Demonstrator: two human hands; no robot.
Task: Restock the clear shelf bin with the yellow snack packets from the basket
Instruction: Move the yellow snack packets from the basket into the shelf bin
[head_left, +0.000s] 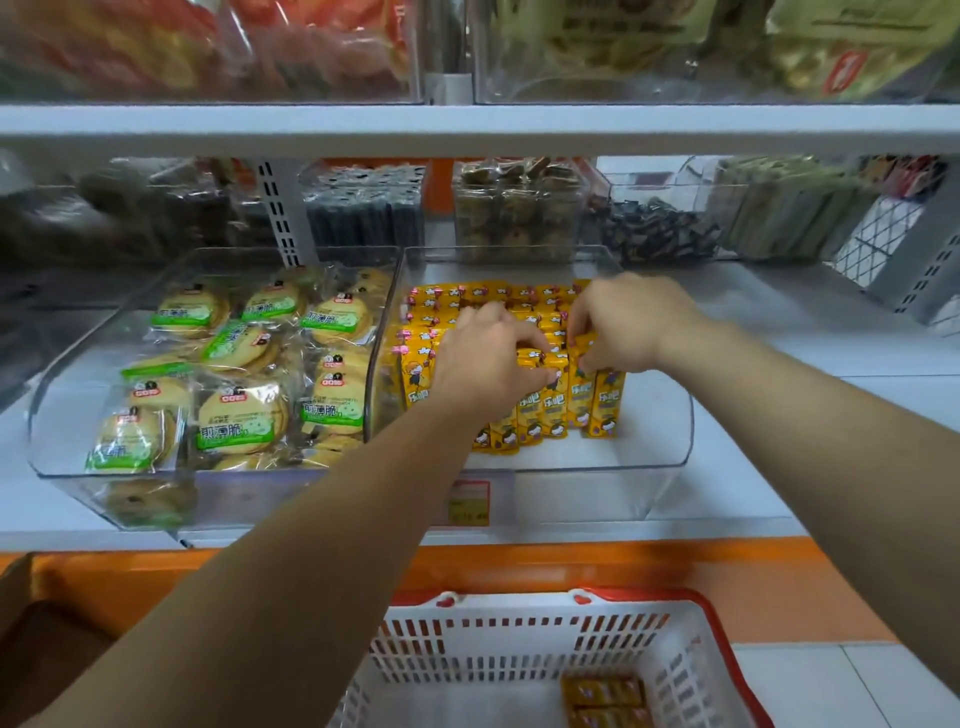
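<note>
On the left of the shelf sits a clear tub (249, 496) of round biscuit packs (236, 415) with green labels. Farther back stand a tub of cookies (517, 208) and dark wrapped sweets (657, 231). A cardboard box (31, 623) sits near left.

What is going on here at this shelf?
A person is restocking. Both hands work inside the clear shelf bin: the left hand and the right hand each grip yellow snack packets in the front row. Remaining packets lie in the white basket below, so the job is not finished.
</note>
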